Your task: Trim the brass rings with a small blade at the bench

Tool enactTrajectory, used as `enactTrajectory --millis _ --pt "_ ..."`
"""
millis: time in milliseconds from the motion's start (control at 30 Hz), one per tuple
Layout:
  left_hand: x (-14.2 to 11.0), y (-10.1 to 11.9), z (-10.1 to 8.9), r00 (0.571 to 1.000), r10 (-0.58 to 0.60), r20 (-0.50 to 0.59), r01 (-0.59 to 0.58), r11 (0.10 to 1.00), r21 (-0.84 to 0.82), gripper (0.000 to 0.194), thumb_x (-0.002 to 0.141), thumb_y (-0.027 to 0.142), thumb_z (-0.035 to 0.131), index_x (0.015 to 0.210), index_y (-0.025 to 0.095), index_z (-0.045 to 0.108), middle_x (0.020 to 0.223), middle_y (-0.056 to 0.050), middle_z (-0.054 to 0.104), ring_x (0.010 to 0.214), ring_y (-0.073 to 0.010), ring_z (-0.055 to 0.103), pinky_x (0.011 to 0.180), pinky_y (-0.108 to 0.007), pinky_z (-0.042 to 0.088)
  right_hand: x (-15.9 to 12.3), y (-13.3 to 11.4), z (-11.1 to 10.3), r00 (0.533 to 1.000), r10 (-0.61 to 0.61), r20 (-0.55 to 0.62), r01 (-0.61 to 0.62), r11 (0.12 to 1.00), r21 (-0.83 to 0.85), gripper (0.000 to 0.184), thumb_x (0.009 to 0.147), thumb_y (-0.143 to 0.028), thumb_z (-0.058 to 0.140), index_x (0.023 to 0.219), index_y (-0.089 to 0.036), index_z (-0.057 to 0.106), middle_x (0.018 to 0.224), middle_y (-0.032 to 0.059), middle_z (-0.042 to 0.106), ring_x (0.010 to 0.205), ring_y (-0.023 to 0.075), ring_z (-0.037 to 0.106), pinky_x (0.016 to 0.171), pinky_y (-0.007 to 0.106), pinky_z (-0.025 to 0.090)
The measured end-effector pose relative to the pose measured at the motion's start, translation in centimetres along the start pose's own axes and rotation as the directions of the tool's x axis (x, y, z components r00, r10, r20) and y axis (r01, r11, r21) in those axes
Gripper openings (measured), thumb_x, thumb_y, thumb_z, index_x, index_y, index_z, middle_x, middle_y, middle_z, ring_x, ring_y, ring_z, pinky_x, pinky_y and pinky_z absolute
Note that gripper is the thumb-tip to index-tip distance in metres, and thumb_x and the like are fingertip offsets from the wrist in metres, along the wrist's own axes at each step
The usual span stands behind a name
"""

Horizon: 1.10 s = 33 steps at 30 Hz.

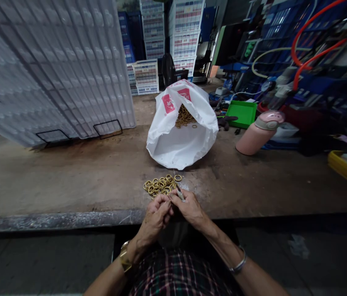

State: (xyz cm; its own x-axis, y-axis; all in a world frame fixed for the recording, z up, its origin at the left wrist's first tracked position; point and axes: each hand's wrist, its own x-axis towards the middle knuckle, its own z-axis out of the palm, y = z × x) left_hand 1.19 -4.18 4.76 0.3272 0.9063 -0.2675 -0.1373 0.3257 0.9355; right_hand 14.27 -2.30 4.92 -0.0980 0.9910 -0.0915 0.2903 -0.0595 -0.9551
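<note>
My left hand [157,213] and my right hand [188,207] meet at the near edge of the workbench [68,176], both with fingers curled. A small grey tool [180,194] sticks up from my right hand's pinch. My left hand's fingers are closed on something too small to make out. Just beyond the fingertips lies a little heap of brass rings [162,185]. Farther back a white plastic bag [182,131] with red print lies open, with more brass rings [184,116] inside it.
A pink bottle [258,133] lies on its side at the right, behind it a green tray [241,113] and a yellow tray [344,166]. Stacked clear plastic trays [50,65] fill the left. White crates [151,45] and red hoses [310,37] stand behind.
</note>
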Motion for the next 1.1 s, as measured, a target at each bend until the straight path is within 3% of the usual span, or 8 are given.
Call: enactTrajectory --millis 267,400,500,633,933,1100 --pt "0.1 -0.6 -0.2 0.998 -0.043 0.038 0.047 0.993 -0.107 0.028 0.077 0.045 0.053 0.076 0.019 0.044 0.057 0.008 0.042 0.040 -0.0027 0.029 0.037 -0.015 0.021 0.1 0.6 0.0 1.000 -0.005 -0.022 0.006 1.000 0.021 0.026 0.078 -0.036 0.042 0.070 -0.016 0.056 0.058 -0.0026 0.050 0.055 0.0100 0.044 0.055 0.021 0.035" --pt "0.2 -0.7 0.0 0.998 -0.046 0.037 0.050 0.990 -0.130 0.028 0.077 0.045 0.054 0.079 0.019 0.043 0.060 0.007 0.045 0.040 -0.0025 0.031 0.037 -0.015 0.021 -0.2 1.5 -0.2 0.992 -0.083 -0.098 0.065 0.982 -0.177 0.020 0.081 -0.028 0.040 0.079 -0.018 0.058 0.062 -0.0011 0.055 0.055 0.0108 0.047 0.055 0.021 0.035" --pt "0.2 -0.5 0.2 0.999 -0.040 0.016 0.042 0.992 -0.120 0.030 0.076 0.047 0.054 0.080 0.019 0.043 0.059 0.007 0.046 0.040 -0.0026 0.031 0.037 -0.015 0.021 -0.8 1.9 -0.3 0.983 -0.185 -0.016 0.164 0.907 -0.388 0.017 0.076 -0.016 0.041 0.080 -0.019 0.057 0.069 0.0014 0.060 0.060 0.0121 0.051 0.058 0.022 0.034" --pt "0.3 -0.2 0.3 0.999 -0.038 -0.013 0.037 0.995 -0.096 0.031 0.076 0.047 0.055 0.080 0.019 0.042 0.057 0.008 0.046 0.039 -0.0028 0.031 0.038 -0.016 0.021 -1.4 2.1 -0.2 0.974 -0.212 0.084 0.224 0.812 -0.539 0.019 0.072 -0.009 0.039 0.077 -0.019 0.054 0.071 0.0028 0.061 0.063 0.0134 0.052 0.057 0.022 0.031" --pt "-0.1 0.3 0.5 0.997 -0.007 -0.080 0.010 0.999 0.034 0.029 0.076 0.046 0.053 0.077 0.019 0.042 0.057 0.007 0.047 0.041 -0.0038 0.032 0.040 -0.017 0.024 -1.6 1.6 -0.3 0.977 -0.196 0.080 0.202 0.745 -0.635 0.029 0.067 -0.006 0.038 0.088 -0.018 0.055 0.084 0.0048 0.064 0.070 0.0150 0.054 0.060 0.024 0.028" --pt "-0.4 0.7 0.5 0.997 0.030 -0.073 -0.025 0.997 0.068 0.033 0.074 0.048 0.056 0.073 0.018 0.043 0.057 0.006 0.046 0.043 -0.0041 0.034 0.041 -0.017 0.025 -1.6 0.9 -0.6 0.981 -0.128 0.147 0.194 0.722 -0.664 0.030 0.068 -0.007 0.039 0.090 -0.018 0.055 0.079 0.0043 0.065 0.067 0.0147 0.054 0.057 0.024 0.027"
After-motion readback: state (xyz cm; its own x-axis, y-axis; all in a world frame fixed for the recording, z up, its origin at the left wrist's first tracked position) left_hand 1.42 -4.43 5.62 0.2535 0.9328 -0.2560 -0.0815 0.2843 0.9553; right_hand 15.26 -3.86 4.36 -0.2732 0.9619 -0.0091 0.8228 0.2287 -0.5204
